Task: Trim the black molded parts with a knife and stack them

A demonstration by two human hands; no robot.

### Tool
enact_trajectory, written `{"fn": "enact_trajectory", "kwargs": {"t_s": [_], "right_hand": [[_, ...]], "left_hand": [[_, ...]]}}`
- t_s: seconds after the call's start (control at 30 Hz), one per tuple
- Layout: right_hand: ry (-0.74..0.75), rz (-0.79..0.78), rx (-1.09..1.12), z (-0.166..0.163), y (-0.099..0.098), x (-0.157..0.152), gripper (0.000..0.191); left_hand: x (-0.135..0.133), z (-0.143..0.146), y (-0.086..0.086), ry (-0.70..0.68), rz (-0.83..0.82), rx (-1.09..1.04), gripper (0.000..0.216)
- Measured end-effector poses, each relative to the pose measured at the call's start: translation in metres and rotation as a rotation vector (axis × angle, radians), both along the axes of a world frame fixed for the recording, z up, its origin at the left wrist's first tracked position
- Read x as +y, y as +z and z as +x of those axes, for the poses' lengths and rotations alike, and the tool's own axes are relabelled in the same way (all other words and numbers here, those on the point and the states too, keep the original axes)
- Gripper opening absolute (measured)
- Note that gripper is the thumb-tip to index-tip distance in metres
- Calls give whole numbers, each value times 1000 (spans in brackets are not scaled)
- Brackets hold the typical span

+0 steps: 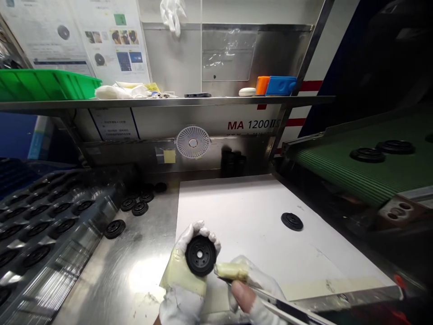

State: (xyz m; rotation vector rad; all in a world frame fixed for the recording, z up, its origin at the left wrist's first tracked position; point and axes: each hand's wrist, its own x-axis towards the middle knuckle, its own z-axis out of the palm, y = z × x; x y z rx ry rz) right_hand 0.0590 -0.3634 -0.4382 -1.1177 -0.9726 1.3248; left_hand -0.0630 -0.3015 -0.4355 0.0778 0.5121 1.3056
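Note:
My left hand (185,277), in a white glove with yellow wrapping over the palm, is closed around the edge of a black ridged plastic wheel (194,263). The wheel's flat face, with a small centre hole, is turned up towards me. Just right of it my right hand (252,282), also gloved, with a bare thumb tip and a yellow-covered finger, grips a slim knife-like tool (284,306). Its shaft runs to the lower right; its front end is by the wheel's rim, and I cannot tell whether they touch.
Another black wheel (292,221) lies on the white sheet (233,212). Several wheels (115,229) sit on the metal table, beside clear trays (81,253) full of them. A green conveyor (338,171) carries more at right. Above are a shelf (223,101) and a small fan (193,142).

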Motion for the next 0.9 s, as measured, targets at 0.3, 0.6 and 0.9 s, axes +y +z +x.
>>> {"fn": "enact_trajectory", "kwargs": {"t_s": [0.3,0.6,0.9], "right_hand": [[-234,14,37,-30,0,19,28],[-317,7,39,-32,-4,19,21],[-245,-121,172,-31,-17,25,24]], "left_hand": [[-2,7,-1,114,96,98,10],[-22,7,7,143,132,226,17],[-23,7,14,165,64,258,14]]}}
